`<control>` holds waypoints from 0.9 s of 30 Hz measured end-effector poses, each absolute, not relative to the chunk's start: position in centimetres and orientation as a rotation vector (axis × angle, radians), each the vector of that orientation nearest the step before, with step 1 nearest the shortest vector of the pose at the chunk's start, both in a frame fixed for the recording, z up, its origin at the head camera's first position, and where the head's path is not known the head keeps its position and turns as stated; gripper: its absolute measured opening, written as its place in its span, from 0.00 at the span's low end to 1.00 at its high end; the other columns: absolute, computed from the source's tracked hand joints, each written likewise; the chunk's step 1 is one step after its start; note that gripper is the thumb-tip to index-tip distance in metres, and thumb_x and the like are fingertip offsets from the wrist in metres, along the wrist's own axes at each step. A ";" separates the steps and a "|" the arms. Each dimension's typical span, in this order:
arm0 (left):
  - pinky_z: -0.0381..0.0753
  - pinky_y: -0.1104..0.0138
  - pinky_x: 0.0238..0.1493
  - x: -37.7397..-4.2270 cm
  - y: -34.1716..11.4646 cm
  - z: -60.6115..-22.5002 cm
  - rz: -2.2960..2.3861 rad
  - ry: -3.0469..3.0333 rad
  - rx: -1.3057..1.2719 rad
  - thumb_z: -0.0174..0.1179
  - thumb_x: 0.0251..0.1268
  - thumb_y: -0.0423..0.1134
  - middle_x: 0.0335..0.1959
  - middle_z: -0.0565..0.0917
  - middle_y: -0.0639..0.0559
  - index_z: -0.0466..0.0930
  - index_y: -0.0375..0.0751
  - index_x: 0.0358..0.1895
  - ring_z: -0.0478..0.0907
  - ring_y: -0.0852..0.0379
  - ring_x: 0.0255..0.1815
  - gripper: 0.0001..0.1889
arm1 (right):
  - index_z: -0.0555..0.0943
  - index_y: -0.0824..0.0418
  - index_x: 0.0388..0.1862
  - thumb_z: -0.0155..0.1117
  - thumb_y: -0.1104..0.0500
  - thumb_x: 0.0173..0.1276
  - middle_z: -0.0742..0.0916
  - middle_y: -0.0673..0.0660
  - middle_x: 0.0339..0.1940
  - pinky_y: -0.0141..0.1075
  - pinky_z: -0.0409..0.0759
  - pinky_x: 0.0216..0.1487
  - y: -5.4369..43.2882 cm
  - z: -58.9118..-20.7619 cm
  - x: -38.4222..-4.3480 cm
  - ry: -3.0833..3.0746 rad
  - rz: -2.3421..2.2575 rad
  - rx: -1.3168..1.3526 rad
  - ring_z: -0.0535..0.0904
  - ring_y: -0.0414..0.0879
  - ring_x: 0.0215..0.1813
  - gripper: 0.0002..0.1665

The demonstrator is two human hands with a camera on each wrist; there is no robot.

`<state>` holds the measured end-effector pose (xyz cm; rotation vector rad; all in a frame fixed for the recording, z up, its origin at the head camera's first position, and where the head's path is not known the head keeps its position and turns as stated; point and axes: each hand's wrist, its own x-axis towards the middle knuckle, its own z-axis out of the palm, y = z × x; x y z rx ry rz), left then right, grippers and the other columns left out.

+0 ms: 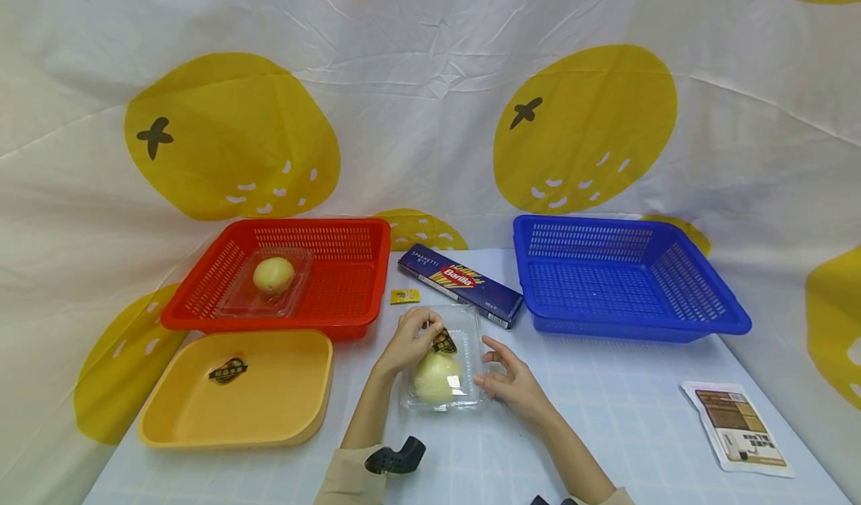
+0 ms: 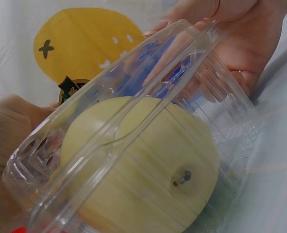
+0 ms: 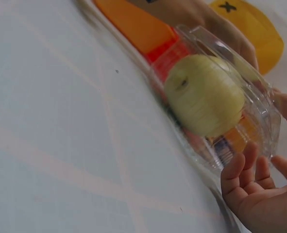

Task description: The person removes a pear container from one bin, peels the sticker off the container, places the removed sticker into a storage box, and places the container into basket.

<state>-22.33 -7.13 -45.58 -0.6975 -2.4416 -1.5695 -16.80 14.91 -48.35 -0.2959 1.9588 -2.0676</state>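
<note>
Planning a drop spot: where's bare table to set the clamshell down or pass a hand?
Free: table between the right hand and the sachet, below the blue basket. The blue basket looks bare inside too. Crowded: around the clamshell, with spaghetti box, small yellow packet, red basket and yellow tray.

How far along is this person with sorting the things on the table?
One clear box with a pear already sits in the red basket. In hand is a second clear box holding a pear: the left hand grips its far edge, the right hand steadies its side. The spaghetti box, small yellow packet and pouch still lie on the table; the blue basket holds nothing.
</note>
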 end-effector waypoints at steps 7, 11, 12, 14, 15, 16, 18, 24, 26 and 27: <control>0.56 0.55 0.55 -22.4 -7.1 -45.8 -1.590 -2.440 -0.691 0.55 0.62 0.27 0.34 0.80 0.48 0.76 0.37 0.28 0.68 0.50 0.43 0.06 | 0.55 0.63 0.73 0.65 0.68 0.59 0.67 0.63 0.51 0.26 0.73 0.29 14.9 -48.3 -16.7 1.962 -2.059 -0.273 0.71 0.36 0.27 0.46; 0.56 0.57 0.54 -22.4 -7.1 -45.8 -1.609 -2.449 -0.664 0.55 0.63 0.27 0.33 0.79 0.49 0.76 0.37 0.28 0.68 0.50 0.43 0.06 | 0.55 0.62 0.73 0.65 0.68 0.59 0.67 0.62 0.51 0.26 0.72 0.28 14.9 -48.3 -16.7 1.959 -2.058 -0.267 0.70 0.36 0.26 0.46; 0.56 0.57 0.54 -22.4 -7.1 -45.8 -1.616 -2.449 -0.660 0.55 0.63 0.27 0.33 0.79 0.48 0.76 0.36 0.28 0.68 0.50 0.43 0.05 | 0.55 0.62 0.73 0.65 0.68 0.59 0.67 0.62 0.51 0.25 0.72 0.28 14.9 -48.3 -16.8 1.958 -2.058 -0.266 0.70 0.36 0.26 0.46; 0.56 0.57 0.54 -22.4 -7.1 -45.9 -1.634 -2.443 -0.651 0.55 0.63 0.27 0.34 0.79 0.47 0.76 0.35 0.29 0.68 0.49 0.43 0.05 | 0.55 0.62 0.73 0.65 0.68 0.59 0.67 0.62 0.51 0.25 0.72 0.28 14.9 -48.3 -16.8 1.956 -2.057 -0.266 0.70 0.36 0.26 0.46; 0.56 0.57 0.53 -22.4 -7.1 -45.9 -1.642 -2.437 -0.646 0.55 0.63 0.27 0.34 0.79 0.46 0.76 0.35 0.29 0.68 0.48 0.44 0.05 | 0.55 0.62 0.73 0.65 0.68 0.59 0.67 0.62 0.51 0.25 0.72 0.28 14.9 -48.4 -16.8 1.955 -2.057 -0.268 0.70 0.36 0.27 0.46; 0.55 0.57 0.53 -22.3 -7.1 -45.9 -1.650 -2.433 -0.643 0.55 0.63 0.27 0.34 0.79 0.46 0.76 0.34 0.29 0.68 0.47 0.44 0.05 | 0.55 0.62 0.73 0.65 0.68 0.59 0.67 0.62 0.51 0.25 0.72 0.29 14.9 -48.4 -16.8 1.955 -2.055 -0.269 0.71 0.36 0.27 0.46; 0.55 0.57 0.54 -22.3 -7.1 -45.8 -1.662 -2.424 -0.641 0.55 0.63 0.27 0.34 0.79 0.45 0.76 0.33 0.29 0.68 0.46 0.44 0.04 | 0.55 0.62 0.73 0.65 0.68 0.59 0.67 0.62 0.51 0.25 0.72 0.29 14.9 -48.4 -16.8 1.955 -2.055 -0.272 0.71 0.36 0.27 0.46; 0.55 0.56 0.55 -22.3 -7.2 -45.6 -1.642 -2.430 -0.660 0.55 0.62 0.27 0.33 0.79 0.47 0.76 0.35 0.28 0.68 0.49 0.42 0.05 | 0.55 0.62 0.73 0.65 0.68 0.59 0.67 0.62 0.51 0.26 0.72 0.29 14.9 -48.3 -16.9 1.965 -2.049 -0.272 0.71 0.36 0.27 0.45; 0.56 0.56 0.56 -22.3 -7.2 -45.6 -1.630 -2.434 -0.664 0.55 0.62 0.27 0.33 0.79 0.48 0.76 0.36 0.28 0.68 0.50 0.42 0.06 | 0.55 0.62 0.73 0.65 0.68 0.59 0.67 0.62 0.51 0.26 0.72 0.28 14.9 -48.3 -16.8 1.964 -2.050 -0.277 0.71 0.36 0.27 0.46; 0.56 0.56 0.56 -22.3 -7.2 -45.6 -1.627 -2.436 -0.665 0.55 0.62 0.26 0.33 0.79 0.48 0.76 0.36 0.28 0.68 0.51 0.42 0.06 | 0.55 0.62 0.73 0.65 0.68 0.59 0.67 0.62 0.51 0.26 0.72 0.28 14.9 -48.3 -16.8 1.964 -2.050 -0.277 0.71 0.36 0.26 0.46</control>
